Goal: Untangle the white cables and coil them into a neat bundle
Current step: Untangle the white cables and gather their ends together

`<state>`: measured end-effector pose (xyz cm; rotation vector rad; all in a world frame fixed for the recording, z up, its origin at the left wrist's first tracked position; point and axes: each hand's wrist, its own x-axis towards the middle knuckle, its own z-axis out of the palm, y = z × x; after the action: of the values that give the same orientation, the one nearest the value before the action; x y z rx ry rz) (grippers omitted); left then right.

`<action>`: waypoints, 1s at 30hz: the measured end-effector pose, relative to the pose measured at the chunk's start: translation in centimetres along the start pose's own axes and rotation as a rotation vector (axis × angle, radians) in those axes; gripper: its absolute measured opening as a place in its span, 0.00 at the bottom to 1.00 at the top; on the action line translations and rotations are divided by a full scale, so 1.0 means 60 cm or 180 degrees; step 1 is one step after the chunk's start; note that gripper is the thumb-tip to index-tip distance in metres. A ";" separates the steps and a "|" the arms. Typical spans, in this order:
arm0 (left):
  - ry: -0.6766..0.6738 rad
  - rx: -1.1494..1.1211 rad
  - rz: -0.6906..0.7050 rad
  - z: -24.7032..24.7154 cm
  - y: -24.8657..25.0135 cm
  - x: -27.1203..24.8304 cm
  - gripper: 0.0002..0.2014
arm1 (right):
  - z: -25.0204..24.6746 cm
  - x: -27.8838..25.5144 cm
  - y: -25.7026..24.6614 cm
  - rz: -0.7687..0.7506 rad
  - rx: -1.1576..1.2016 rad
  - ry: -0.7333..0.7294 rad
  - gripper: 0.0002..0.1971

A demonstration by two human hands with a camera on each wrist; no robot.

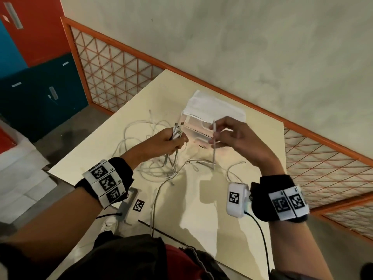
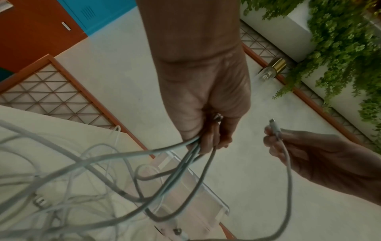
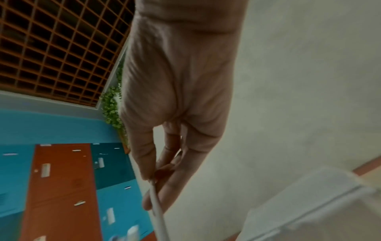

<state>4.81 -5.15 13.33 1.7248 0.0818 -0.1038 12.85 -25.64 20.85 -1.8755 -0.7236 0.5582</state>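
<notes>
A tangle of white cables [image 1: 153, 158] lies on the cream table [image 1: 201, 209], seen from below as looping strands [image 2: 86, 164]. My left hand [image 1: 171, 141] is raised above the tangle and grips a bunch of cable ends [image 1: 177, 131], plugs sticking up past the fist; the strands [image 2: 193, 150] hang from my left hand [image 2: 208, 130]. To its right, my right hand [image 1: 220, 136] pinches a single cable end [image 1: 214, 136] upright, plug up, its cord dropping to the table. My right hand [image 2: 288, 146] holds that plug [image 2: 275, 128]. The cord [image 3: 158, 210] leaves my right fingers [image 3: 148, 163].
A clear plastic box [image 1: 201, 130] with a folded white cloth [image 1: 214, 110] stands beyond the hands on the table. An orange lattice railing [image 1: 113, 63] borders the table's far side. A fiducial marker card [image 1: 138, 205] lies near the front left edge. Lockers [image 1: 40, 93] stand left.
</notes>
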 end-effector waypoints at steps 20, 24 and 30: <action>-0.0216 0.0284 0.0546 0.004 0.011 -0.010 0.13 | 0.062 0.024 0.000 -0.0236 0.0016 0.0041 0.21; -0.0173 0.0304 0.0554 0.008 0.011 -0.001 0.14 | 0.055 0.025 0.006 -0.0182 0.0108 0.0002 0.16; -0.0159 0.0171 0.0573 0.010 0.020 0.007 0.13 | 0.050 0.021 0.008 -0.0131 0.0247 -0.0001 0.14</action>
<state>5.32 -5.92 14.37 1.7740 -0.1139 -0.0161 11.86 -22.98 19.19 -1.7851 -0.7292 0.5526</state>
